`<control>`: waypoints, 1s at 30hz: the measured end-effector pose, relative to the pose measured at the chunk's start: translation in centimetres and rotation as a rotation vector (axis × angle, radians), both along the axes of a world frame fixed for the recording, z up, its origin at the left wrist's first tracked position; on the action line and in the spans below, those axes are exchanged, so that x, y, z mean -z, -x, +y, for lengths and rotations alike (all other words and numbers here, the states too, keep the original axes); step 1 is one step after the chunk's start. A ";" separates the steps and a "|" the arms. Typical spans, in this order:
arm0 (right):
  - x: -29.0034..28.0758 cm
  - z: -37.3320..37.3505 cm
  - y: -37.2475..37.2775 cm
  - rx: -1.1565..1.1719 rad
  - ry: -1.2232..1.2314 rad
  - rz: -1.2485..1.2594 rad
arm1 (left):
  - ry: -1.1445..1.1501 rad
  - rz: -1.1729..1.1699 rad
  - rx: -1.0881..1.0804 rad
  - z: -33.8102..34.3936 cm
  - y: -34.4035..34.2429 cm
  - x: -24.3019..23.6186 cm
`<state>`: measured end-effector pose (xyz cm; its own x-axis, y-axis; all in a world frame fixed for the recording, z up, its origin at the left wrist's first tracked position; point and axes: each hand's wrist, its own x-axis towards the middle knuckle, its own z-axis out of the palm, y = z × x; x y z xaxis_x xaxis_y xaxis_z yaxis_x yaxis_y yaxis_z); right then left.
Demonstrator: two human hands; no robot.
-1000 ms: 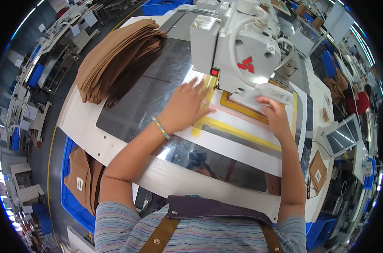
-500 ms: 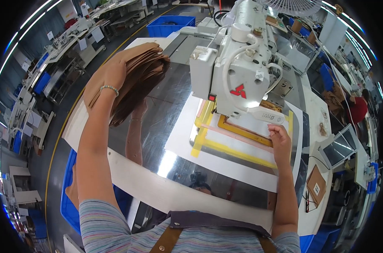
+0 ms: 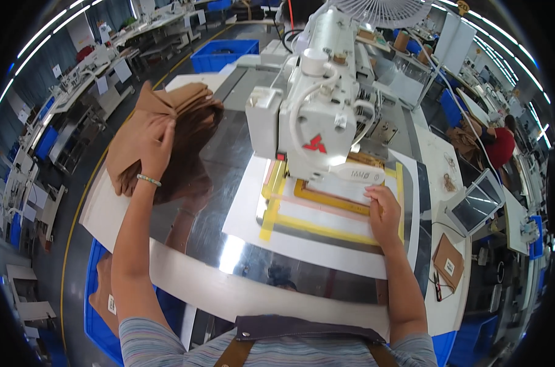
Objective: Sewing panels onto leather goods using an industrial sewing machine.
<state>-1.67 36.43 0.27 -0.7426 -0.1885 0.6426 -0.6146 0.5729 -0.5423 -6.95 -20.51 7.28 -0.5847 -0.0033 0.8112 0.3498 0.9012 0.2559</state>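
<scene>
A thick stack of brown fabric pieces (image 3: pixel 195 101) lies at the left on the shiny metal table. My left hand (image 3: pixel 157 147) is closed on the top fabric piece (image 3: pixel 130 131), which is bunched into a fold between thumb and fingers. My right hand (image 3: pixel 384 214) is over the right part of the yellow-edged clamp frame (image 3: pixel 332 205), beside the white sewing machine (image 3: pixel 317 116). Its fingers are curled together; whether anything is in them is hidden. White sheeting (image 3: pixel 247 229) with yellow tape lies under the frame.
A tilted screen (image 3: pixel 475 203) stands at the right. Near it lie a brown piece with a white label (image 3: pixel 448 262) and small snips (image 3: pixel 437 286). A blue bin (image 3: pixel 94 306) with brown pieces sits below my left arm; another blue bin (image 3: pixel 225 52) stands behind the table.
My left hand has gathered the top fabric piece into a raised fold. My right hand stays by the clamp frame, its fingers more curled. The whole view has shifted a little.
</scene>
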 end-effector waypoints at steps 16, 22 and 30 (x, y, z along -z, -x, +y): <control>-1.4 -16.7 -2.1 -0.443 -0.636 0.108 | 0.513 -0.426 0.357 9.5 -15.0 6.8; 0.9 -23.5 0.9 -0.409 -0.584 0.352 | 0.207 -0.519 0.393 8.1 -13.8 4.9; 2.0 -24.5 0.0 -0.520 -0.712 0.481 | 0.101 -0.653 0.001 -1.7 -3.4 10.9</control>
